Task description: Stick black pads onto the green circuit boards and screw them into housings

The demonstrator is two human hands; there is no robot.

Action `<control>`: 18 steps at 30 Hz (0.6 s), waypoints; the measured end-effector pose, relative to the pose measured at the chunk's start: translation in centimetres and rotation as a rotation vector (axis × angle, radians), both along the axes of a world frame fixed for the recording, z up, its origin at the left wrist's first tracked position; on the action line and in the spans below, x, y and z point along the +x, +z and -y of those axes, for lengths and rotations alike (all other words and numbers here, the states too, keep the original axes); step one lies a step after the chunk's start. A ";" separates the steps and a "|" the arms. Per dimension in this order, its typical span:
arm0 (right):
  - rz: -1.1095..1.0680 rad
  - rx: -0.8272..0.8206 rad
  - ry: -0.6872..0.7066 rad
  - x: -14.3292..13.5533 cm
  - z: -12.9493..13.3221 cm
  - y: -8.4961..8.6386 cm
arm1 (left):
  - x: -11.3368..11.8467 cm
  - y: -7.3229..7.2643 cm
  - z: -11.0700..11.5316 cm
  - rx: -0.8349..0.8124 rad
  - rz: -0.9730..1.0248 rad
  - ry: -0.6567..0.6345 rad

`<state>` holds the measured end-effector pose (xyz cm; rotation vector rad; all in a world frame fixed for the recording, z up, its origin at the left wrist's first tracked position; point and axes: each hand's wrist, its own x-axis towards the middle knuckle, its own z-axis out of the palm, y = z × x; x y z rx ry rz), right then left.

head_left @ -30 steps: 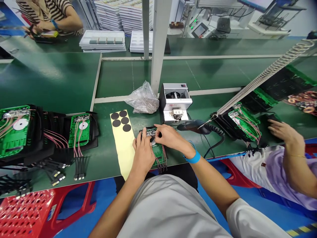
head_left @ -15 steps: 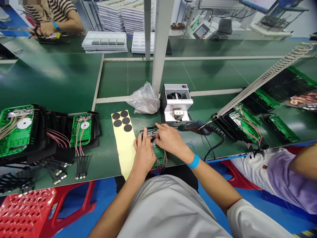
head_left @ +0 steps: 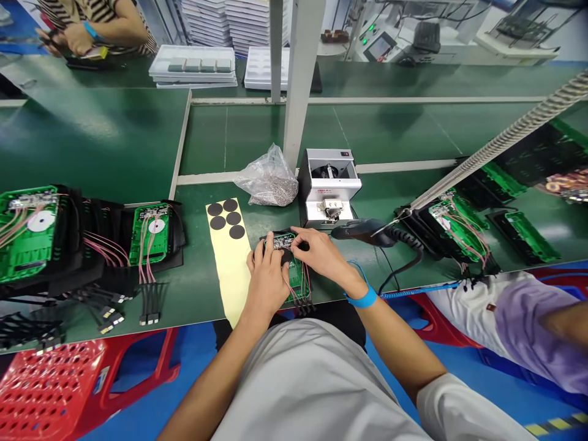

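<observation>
A green plastic housing (head_left: 299,278) with a small circuit board (head_left: 282,241) at its far end lies in front of me. Thin pinkish wires run from it to black connectors (head_left: 303,306) at the table edge. My left hand (head_left: 269,275) holds the housing from the left, fingers along the board's side and thumb over the middle. Beside the thumb is a round black piece (head_left: 286,256), partly covered. My right hand (head_left: 319,254) is closed in a pinch at the right edge of the board; what lies between its fingertips is too small to make out.
Left of my hands lies a yellow sheet (head_left: 229,269) with several black discs. Behind are a bag of small metal parts (head_left: 275,190) and a grey machine (head_left: 328,190). A black-handled tool (head_left: 362,231) hangs from a coiled spring (head_left: 496,141). Green housings (head_left: 149,236) stand left.
My right hand has shifted slightly right, its thumb and finger now forming a ring. More of the housing and the round black piece shows. My left hand stays on the housing.
</observation>
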<state>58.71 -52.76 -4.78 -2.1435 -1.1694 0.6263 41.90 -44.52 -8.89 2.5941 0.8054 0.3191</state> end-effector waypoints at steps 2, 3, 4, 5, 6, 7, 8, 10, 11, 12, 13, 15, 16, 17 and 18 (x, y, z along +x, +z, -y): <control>-0.009 0.003 0.012 0.1 0.3 0.0 | 0.0 0.0 0.0 -0.001 0.002 0.001; -0.017 0.005 0.020 0.2 0.4 0.0 | 0.0 0.1 0.0 0.001 0.004 0.002; -0.026 0.006 0.027 0.2 0.4 0.1 | 0.0 0.1 0.0 0.002 0.006 0.001; -0.036 0.007 0.031 0.3 0.5 0.2 | 0.0 0.2 0.0 0.001 0.007 0.002; -0.044 0.007 0.033 0.3 0.5 0.3 | 0.0 0.4 0.0 -0.002 0.006 0.005; -0.053 0.005 0.032 0.3 0.5 0.4 | 0.1 0.5 -0.1 -0.007 0.006 0.009; -0.060 0.004 0.029 0.2 0.6 0.5 | 0.1 0.7 -0.1 -0.016 0.005 0.015; -0.070 0.005 0.021 0.3 0.6 0.6 | 0.3 1.1 -0.3 -0.042 0.004 0.037; -0.075 0.006 0.021 0.3 0.6 0.5 | 0.4 1.2 -0.4 -0.060 0.004 0.051; -0.080 0.008 0.023 0.3 0.6 0.5 | 0.5 1.4 -0.6 -0.079 0.005 0.066; -0.084 0.011 0.025 0.4 0.6 0.4 | 0.6 1.4 -0.7 -0.098 0.007 0.078; -0.090 0.018 0.028 0.5 0.6 0.0 | 0.7 1.4 -0.9 -0.123 0.017 0.095; -0.093 0.023 0.026 0.5 0.6 -0.2 | 0.7 1.3 -0.9 -0.128 0.024 0.097; -0.095 0.029 0.019 0.5 0.6 -0.4 | 0.6 1.1 -1.0 -0.127 0.033 0.094; -0.097 0.038 0.011 0.4 0.7 -0.7 | 0.4 0.9 -1.0 -0.122 0.043 0.086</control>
